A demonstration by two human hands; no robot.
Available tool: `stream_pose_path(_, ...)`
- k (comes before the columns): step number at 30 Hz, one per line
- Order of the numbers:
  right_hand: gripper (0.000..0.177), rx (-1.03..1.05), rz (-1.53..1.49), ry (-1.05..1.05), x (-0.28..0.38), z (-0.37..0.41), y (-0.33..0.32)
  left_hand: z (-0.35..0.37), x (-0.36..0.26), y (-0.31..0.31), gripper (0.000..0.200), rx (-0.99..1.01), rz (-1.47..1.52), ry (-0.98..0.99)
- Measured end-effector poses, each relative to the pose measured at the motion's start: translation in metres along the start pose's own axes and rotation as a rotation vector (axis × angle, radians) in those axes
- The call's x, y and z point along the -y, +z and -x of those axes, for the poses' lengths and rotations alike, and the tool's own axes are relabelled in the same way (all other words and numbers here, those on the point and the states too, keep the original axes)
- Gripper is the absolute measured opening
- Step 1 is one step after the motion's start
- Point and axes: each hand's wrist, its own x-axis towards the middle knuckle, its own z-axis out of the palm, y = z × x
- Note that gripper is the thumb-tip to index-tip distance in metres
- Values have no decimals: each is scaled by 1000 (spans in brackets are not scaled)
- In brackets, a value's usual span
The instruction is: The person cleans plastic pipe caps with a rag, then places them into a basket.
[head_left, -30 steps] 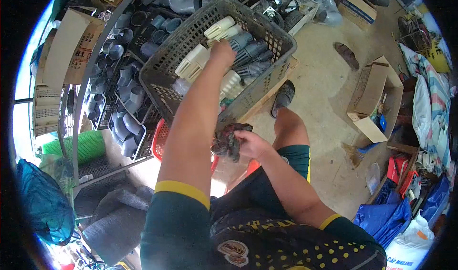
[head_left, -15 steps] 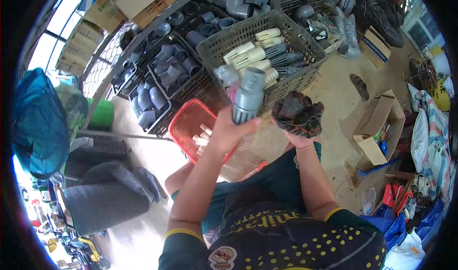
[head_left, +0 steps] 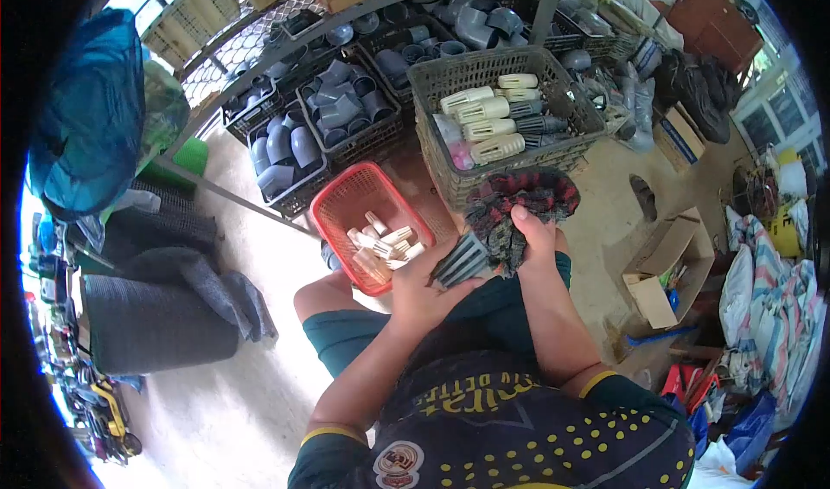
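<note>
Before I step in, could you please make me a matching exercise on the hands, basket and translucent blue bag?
1. Left hand
2. Right hand
3. Red basket
4. Translucent blue bag

A. Holding small pale pieces
B. Upper left of view
C. On the red-and-dark cloth
D. Around a grey slotted fitting

Pairs: 1-D, 2-C, 3-A, 4-B

Left: open floor (head_left: 277, 268) borders the red basket (head_left: 347, 197); a slanting metal bar (head_left: 233, 198) and stocked crates (head_left: 370, 147) obstruct the far side. Right: bare floor (head_left: 605, 221) separates the tall dark crate (head_left: 437, 166) from the cardboard box (head_left: 648, 292). Both the basket and dark crate are open above.
</note>
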Motion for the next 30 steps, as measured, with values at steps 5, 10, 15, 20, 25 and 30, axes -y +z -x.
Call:
stream_pose_path(5, 55, 69, 343, 141, 15, 2, -9, 12, -5, -10, 53, -239, 480, 8)
stream_pose_path(10, 69, 564, 879, 217, 40, -15, 9, -16, -26, -45, 56, -592, 547, 61)
stream_pose_path(15, 71, 217, 383, 333, -29, 22, 56, -30, -10, -41, 25, -413, 291, -18)
stream_pose_path(20, 55, -13, 253, 382, -73, 43, 33, -33, -13, -24, 21, -442, 749, -166)
stream_pose_path(25, 44, -80, 115, 459, -55, 38, -4, -26, -24, -18, 12, -226, 867, -138)
stream_pose_path(30, 52, -188, -46, 314, -29, 22, 9, 3, -4, -26, 27, -173, 263, 44)
